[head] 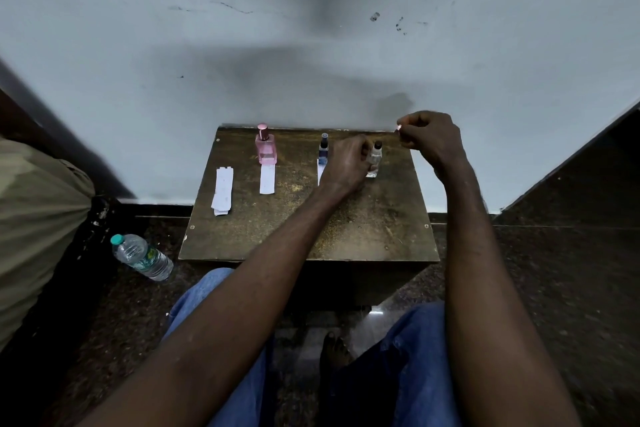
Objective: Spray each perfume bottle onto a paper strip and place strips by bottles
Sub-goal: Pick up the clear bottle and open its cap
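Clear perfume bottle (375, 159), right rear of tabletop (346, 229), is held in left hand (346, 163) grip. Small cap (399, 127) is pinched by raised right hand (433, 139). Water bottle (142, 256) label is unreadable.

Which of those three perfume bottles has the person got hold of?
The clear bottle, rightmost in the row: the left hand grips it. No hand holds the pink bottle or the blue bottle. The right hand pinches a small cap.
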